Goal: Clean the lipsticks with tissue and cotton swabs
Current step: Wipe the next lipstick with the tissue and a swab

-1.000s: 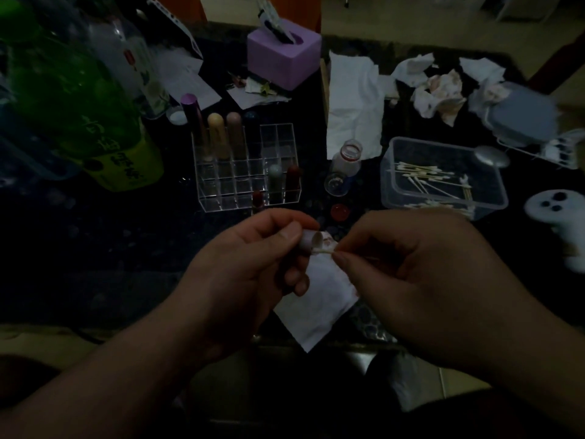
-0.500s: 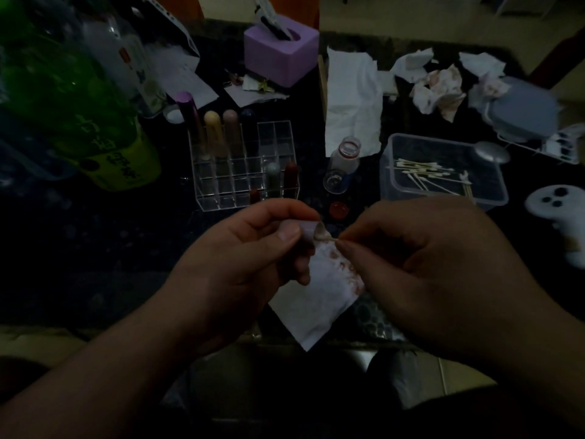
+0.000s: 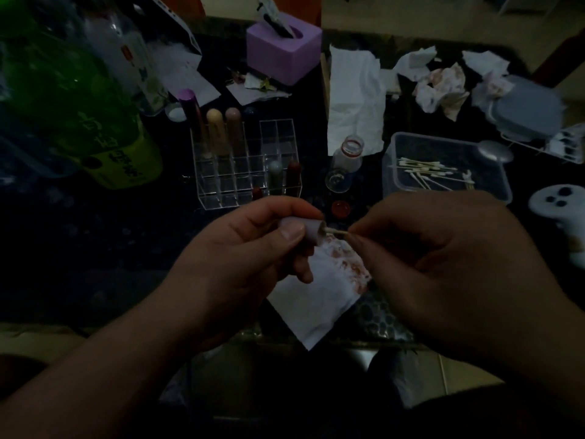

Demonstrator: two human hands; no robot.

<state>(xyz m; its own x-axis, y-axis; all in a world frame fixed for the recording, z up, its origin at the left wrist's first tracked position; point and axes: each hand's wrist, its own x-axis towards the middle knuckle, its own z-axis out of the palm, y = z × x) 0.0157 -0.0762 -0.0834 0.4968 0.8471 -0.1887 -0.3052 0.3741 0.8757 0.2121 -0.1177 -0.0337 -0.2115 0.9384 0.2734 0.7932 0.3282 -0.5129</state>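
Lipsticks (image 3: 217,131) in organizer (image 3: 215,189), left of small bottle (image 3: 343,166); swab tub (image 3: 388,172) right of it; tissue box (image 3: 281,58) behind

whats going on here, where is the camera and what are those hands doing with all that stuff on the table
There is no machine here: these are a person's two bare hands. The single picture comes from a camera worn on the head, looking down at a dark table. The left hand grips a pale lipstick tube. The right hand pinches a cotton swab whose tip is at the tube's open end. A stained tissue lies just below them. Farther back stand a clear organiser with lipsticks, a tub of swabs, a purple tissue box, a green bottle and crumpled tissues.
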